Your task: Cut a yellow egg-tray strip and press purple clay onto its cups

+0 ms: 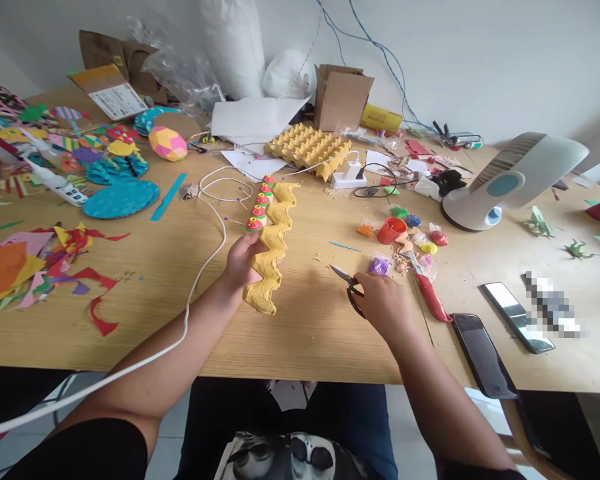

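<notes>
My left hand is closed around a strip of yellow egg carton, held upright on the wood table's near side with its wavy edge facing right. Just behind the strip, a decorated piece with red domes, green edging and yellow dots extends away from my fingers; I cannot tell whether it is also in my grip. My right hand grips a pair of dark-handled scissors, their blades pointing left toward the carton strip, apart from it. A thin blue tool lies between the two hands, farther back.
Beside my right arm are a red-handled knife and a phone. Bagged clay surrounds a red cup. A white fan stands right. A white cable crosses my left arm. Behind lies an egg tray; paper scraps cover the left.
</notes>
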Demonstrator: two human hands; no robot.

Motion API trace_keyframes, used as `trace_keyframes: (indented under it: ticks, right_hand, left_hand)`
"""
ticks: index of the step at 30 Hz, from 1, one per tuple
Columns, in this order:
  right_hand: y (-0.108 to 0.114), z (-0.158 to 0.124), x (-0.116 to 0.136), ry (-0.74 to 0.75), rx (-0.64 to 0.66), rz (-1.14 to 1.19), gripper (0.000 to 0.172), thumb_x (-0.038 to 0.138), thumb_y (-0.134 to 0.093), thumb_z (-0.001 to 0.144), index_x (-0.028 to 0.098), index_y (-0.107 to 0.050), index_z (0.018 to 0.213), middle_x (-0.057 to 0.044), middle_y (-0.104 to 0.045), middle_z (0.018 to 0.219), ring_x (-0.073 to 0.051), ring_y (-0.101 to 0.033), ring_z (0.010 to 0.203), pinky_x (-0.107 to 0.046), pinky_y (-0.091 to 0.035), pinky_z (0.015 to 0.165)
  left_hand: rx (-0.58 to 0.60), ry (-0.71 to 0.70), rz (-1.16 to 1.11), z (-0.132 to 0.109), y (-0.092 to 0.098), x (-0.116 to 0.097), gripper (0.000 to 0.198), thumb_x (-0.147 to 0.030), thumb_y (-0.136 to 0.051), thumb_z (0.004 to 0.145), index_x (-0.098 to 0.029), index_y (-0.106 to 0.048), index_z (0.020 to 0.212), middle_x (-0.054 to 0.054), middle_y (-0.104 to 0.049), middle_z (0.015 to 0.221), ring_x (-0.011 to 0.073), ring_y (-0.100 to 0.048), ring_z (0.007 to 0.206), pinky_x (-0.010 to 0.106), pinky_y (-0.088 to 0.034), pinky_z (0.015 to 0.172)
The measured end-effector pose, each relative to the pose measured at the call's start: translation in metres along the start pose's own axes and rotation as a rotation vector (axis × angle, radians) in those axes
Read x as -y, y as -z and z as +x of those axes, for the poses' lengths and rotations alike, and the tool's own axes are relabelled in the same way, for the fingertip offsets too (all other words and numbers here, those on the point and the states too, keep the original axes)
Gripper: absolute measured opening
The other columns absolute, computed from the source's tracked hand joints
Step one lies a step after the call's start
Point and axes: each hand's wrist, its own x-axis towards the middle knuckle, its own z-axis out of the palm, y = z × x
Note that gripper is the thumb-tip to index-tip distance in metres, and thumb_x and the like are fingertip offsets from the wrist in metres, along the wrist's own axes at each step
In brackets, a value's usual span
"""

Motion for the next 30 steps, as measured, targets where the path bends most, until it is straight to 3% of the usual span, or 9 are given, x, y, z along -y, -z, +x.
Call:
trace_keyframes:
  ticks: [8, 10, 13, 16, 18, 21, 23, 26, 30]
  right_hand:
    - [-0.004, -0.017, -0.035, -0.049, 0.218, -0.094, 0.016, 0.027, -0.062, 0.09, 0.019, -0.069, 0.102, -0.012, -0.074, 0.103, -0.029, -0.07, 0.098, -0.033, -0.043, 0.068]
    - [-0.002, -0.024, -0.037, -0.101, 0.19, -0.122, 0.019, 0.027, -0.058, 0.092, 0.019, -0.068, 0.107, -0.012, -0.073, 0.104, -0.031, -0.07, 0.1, -0.034, -0.047, 0.07]
    - [-0.001, -0.041, -0.022, -0.115, 0.034, -0.119, 0.031, 0.031, -0.045, 0.1, 0.018, -0.065, 0.12, -0.015, -0.072, 0.111, -0.033, -0.07, 0.105, -0.043, -0.054, 0.08]
    - [-0.015, -0.062, 0.013, 0.24, -0.057, 0.085, 0.048, 0.035, -0.036, 0.105, 0.015, -0.05, 0.146, -0.017, -0.056, 0.147, -0.029, -0.054, 0.136, -0.046, -0.047, 0.109]
    - [-0.031, -0.074, 0.039, 0.612, 0.042, 0.228, 0.06, 0.042, -0.036, 0.105, 0.012, -0.033, 0.157, -0.014, -0.037, 0.163, -0.023, -0.034, 0.152, -0.039, -0.037, 0.121]
    - [-0.056, -0.081, 0.072, 0.866, 0.146, 0.283, 0.068, 0.047, -0.037, 0.105, 0.012, -0.023, 0.161, -0.012, -0.028, 0.167, -0.022, -0.019, 0.157, -0.041, -0.024, 0.128]
    - [-0.068, -0.074, 0.085, 0.914, 0.116, 0.259, 0.071, 0.049, -0.039, 0.104, 0.011, -0.023, 0.161, -0.014, -0.022, 0.168, -0.024, -0.013, 0.158, -0.044, -0.016, 0.13]
    - [-0.077, -0.048, 0.097, 0.912, 0.079, 0.209, 0.071, 0.052, -0.037, 0.104, 0.008, -0.028, 0.159, -0.015, -0.023, 0.167, -0.024, -0.014, 0.158, -0.041, -0.016, 0.13]
    - [-0.08, 0.002, 0.102, 0.723, 0.032, 0.171, 0.069, 0.053, -0.035, 0.104, 0.01, -0.033, 0.158, -0.015, -0.024, 0.167, -0.027, -0.017, 0.157, -0.044, -0.018, 0.129]
  left_hand:
    - [0.015, 0.035, -0.008, -0.003, -0.003, -0.004, 0.037, -0.057, -0.06, 0.085, -0.023, -0.068, 0.094, 0.005, -0.064, 0.083, 0.0153, -0.05, 0.065, 0.032, -0.044, 0.065]
    - [0.001, 0.04, -0.014, -0.003, -0.004, -0.004, 0.037, -0.058, -0.061, 0.084, -0.022, -0.068, 0.092, 0.005, -0.063, 0.081, 0.0151, -0.05, 0.064, 0.031, -0.043, 0.064]
    - [-0.013, 0.022, -0.047, -0.002, -0.006, -0.004, 0.031, -0.053, -0.064, 0.082, -0.023, -0.068, 0.088, 0.005, -0.064, 0.083, 0.0144, -0.049, 0.062, 0.03, -0.042, 0.061]
    - [-0.009, 0.031, -0.046, -0.001, -0.005, -0.004, 0.03, -0.052, -0.064, 0.082, -0.023, -0.07, 0.088, 0.005, -0.065, 0.082, 0.0153, -0.05, 0.063, 0.032, -0.044, 0.063]
    - [0.003, 0.045, -0.032, 0.0, -0.004, -0.003, 0.031, -0.053, -0.064, 0.081, -0.023, -0.07, 0.088, 0.006, -0.065, 0.081, 0.0162, -0.052, 0.064, 0.034, -0.045, 0.065]
    - [0.023, 0.031, -0.025, -0.001, -0.003, -0.003, 0.033, -0.056, -0.064, 0.081, -0.024, -0.07, 0.09, 0.005, -0.065, 0.082, 0.0156, -0.051, 0.063, 0.033, -0.046, 0.064]
    - [0.025, 0.026, -0.027, -0.002, -0.003, -0.005, 0.034, -0.057, -0.064, 0.082, -0.025, -0.07, 0.091, 0.005, -0.066, 0.083, 0.0146, -0.05, 0.062, 0.032, -0.045, 0.061]
    - [0.039, 0.021, -0.052, -0.003, -0.005, -0.007, 0.032, -0.055, -0.064, 0.082, -0.024, -0.069, 0.089, 0.005, -0.066, 0.084, 0.0146, -0.049, 0.063, 0.031, -0.044, 0.06]
    - [0.047, -0.023, -0.056, -0.004, -0.009, -0.007, 0.032, -0.055, -0.063, 0.081, -0.025, -0.069, 0.09, 0.006, -0.065, 0.085, 0.0168, -0.051, 0.067, 0.033, -0.046, 0.062]
